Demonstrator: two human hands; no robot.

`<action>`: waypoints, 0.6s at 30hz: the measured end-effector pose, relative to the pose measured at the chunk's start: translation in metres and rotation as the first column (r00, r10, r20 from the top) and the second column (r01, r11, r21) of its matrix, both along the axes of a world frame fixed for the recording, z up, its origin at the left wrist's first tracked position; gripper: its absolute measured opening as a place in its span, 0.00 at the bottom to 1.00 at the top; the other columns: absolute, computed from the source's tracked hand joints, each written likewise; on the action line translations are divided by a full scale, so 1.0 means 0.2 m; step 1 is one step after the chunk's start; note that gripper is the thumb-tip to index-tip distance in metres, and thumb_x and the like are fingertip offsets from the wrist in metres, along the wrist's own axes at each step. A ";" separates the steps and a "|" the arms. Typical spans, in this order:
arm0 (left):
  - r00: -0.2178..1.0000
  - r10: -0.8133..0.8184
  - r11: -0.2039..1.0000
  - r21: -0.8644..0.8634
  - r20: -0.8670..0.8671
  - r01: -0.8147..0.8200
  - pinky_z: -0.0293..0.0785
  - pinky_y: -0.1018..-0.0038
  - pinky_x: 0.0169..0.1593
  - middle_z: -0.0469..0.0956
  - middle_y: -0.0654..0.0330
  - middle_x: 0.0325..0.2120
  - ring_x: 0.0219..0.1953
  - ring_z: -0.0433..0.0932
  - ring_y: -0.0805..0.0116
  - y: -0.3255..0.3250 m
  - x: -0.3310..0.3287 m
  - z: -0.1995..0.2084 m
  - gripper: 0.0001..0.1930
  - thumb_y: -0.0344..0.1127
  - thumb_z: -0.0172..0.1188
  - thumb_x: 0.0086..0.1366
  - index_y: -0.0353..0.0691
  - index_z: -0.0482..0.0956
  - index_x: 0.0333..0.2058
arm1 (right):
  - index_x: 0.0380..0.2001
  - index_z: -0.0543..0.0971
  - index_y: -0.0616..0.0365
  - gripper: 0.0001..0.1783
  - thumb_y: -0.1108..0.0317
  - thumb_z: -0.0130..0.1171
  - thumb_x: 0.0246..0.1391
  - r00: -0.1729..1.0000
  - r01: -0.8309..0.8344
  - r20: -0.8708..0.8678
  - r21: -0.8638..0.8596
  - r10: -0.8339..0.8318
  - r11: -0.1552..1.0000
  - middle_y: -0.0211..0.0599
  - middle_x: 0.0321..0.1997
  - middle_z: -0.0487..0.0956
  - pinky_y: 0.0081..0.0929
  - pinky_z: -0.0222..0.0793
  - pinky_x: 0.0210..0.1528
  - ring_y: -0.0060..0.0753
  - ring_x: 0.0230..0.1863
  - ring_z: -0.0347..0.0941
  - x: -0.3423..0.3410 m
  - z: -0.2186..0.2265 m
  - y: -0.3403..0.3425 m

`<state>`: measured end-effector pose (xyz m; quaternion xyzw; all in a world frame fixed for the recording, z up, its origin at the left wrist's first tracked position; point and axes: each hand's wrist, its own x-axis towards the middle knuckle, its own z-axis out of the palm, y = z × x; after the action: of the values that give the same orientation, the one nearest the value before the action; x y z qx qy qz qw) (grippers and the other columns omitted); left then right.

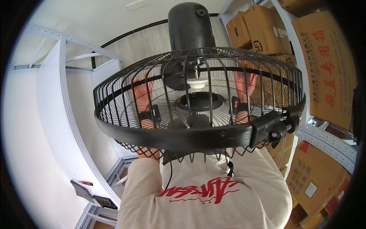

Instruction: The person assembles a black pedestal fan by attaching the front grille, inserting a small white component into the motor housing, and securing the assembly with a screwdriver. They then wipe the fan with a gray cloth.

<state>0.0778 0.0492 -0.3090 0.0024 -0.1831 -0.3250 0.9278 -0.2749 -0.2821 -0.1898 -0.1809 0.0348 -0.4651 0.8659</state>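
A black wire fan guard (194, 133) fills the middle of the view, tilted, with the dark motor housing (190, 26) on top. Inside the cage I see a metal shaft (197, 71) carrying a white round piece (197, 83), and a black ring (199, 101) below it. My left hand (143, 91) shows through the bars on the left side, closed against the guard. On the right side my right hand (244, 82) likewise grips it. Bars cover parts of both hands, so the exact finger contact is partly hidden. A clamp (272, 131) sits on the rim at the right.
White metal shelving (63, 95) stands at the left, with an open case of small parts (103, 202) and a red-handled tool (86, 183) low on it. Cardboard boxes (263, 30) and a large carton (326, 68) fill the racks on the right; another carton (314, 175) sits lower.
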 end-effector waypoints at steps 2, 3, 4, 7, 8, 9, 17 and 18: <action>0.994 -0.108 0.990 -0.098 -0.030 0.105 0.42 0.37 0.75 0.68 0.60 0.66 0.74 0.53 0.47 -0.10 0.01 0.05 0.20 0.47 0.44 0.77 0.52 0.67 0.63 | 0.65 0.72 0.51 0.30 0.44 0.42 0.72 0.995 -0.069 0.069 -0.046 0.072 0.997 0.43 0.74 0.65 0.64 0.44 0.77 0.49 0.76 0.56 -0.06 -0.05 -0.05; 0.998 -0.055 0.998 -0.001 0.027 0.055 0.42 0.37 0.75 0.68 0.60 0.66 0.74 0.53 0.47 -0.11 0.01 0.07 0.19 0.46 0.44 0.77 0.52 0.67 0.63 | 0.65 0.72 0.51 0.29 0.44 0.42 0.72 0.992 -0.099 0.066 -0.097 0.106 0.990 0.42 0.74 0.65 0.64 0.44 0.77 0.49 0.76 0.55 -0.05 -0.07 -0.07; 0.991 0.015 0.987 0.157 0.137 -0.036 0.42 0.37 0.75 0.68 0.60 0.65 0.74 0.53 0.47 -0.11 0.01 0.08 0.19 0.46 0.44 0.77 0.52 0.67 0.62 | 0.65 0.72 0.50 0.29 0.44 0.43 0.72 0.989 -0.122 0.066 -0.148 0.133 0.981 0.42 0.74 0.65 0.65 0.44 0.77 0.49 0.77 0.55 -0.02 -0.08 -0.07; 0.712 -0.029 0.504 0.625 0.702 -0.596 0.45 0.41 0.76 0.60 0.61 0.70 0.74 0.53 0.50 -0.13 -0.02 0.07 0.25 0.46 0.48 0.75 0.55 0.59 0.68 | 0.58 0.79 0.49 0.27 0.43 0.50 0.69 0.973 0.104 -0.213 0.045 -0.093 0.993 0.37 0.68 0.73 0.64 0.51 0.76 0.50 0.75 0.58 0.00 -0.02 -0.01; 0.548 -0.132 0.306 0.559 0.826 -0.770 0.46 0.43 0.76 0.58 0.61 0.71 0.74 0.52 0.51 -0.16 -0.04 0.07 0.27 0.46 0.49 0.75 0.56 0.57 0.70 | 0.59 0.78 0.48 0.27 0.42 0.50 0.69 0.997 0.039 -0.072 0.055 -0.035 0.998 0.37 0.69 0.72 0.64 0.51 0.76 0.49 0.75 0.58 -0.01 -0.03 0.01; 0.331 -0.195 0.158 0.362 0.923 -0.919 0.46 0.46 0.76 0.56 0.61 0.72 0.74 0.52 0.51 -0.15 -0.04 0.05 0.28 0.47 0.49 0.75 0.55 0.56 0.70 | 0.60 0.77 0.47 0.28 0.42 0.50 0.69 0.995 -0.086 0.061 0.054 0.083 0.995 0.37 0.69 0.72 0.64 0.50 0.76 0.48 0.75 0.58 0.02 -0.02 -0.03; -0.407 -0.643 -0.006 -0.535 0.649 -0.845 0.61 0.52 0.72 0.55 0.50 0.72 0.73 0.58 0.53 -0.36 -0.12 -0.12 0.31 0.53 0.54 0.73 0.50 0.64 0.70 | 0.61 0.77 0.47 0.28 0.42 0.49 0.68 0.998 -0.065 0.022 0.063 0.064 0.996 0.37 0.69 0.72 0.64 0.50 0.76 0.48 0.75 0.57 -0.03 -0.04 -0.04; -0.422 -0.610 -0.008 -0.538 0.671 -0.843 0.61 0.52 0.72 0.55 0.51 0.73 0.73 0.57 0.52 -0.40 -0.14 -0.09 0.31 0.52 0.55 0.72 0.50 0.64 0.70 | 0.61 0.77 0.47 0.28 0.42 0.49 0.68 0.999 -0.037 0.012 0.065 0.036 0.997 0.37 0.69 0.72 0.64 0.50 0.76 0.48 0.75 0.57 -0.07 -0.05 -0.02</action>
<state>0.0498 -0.0305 -0.3277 0.7993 -0.4945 0.3113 0.1402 -0.2883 -0.2855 -0.1996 -0.1506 0.0422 -0.4489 0.8798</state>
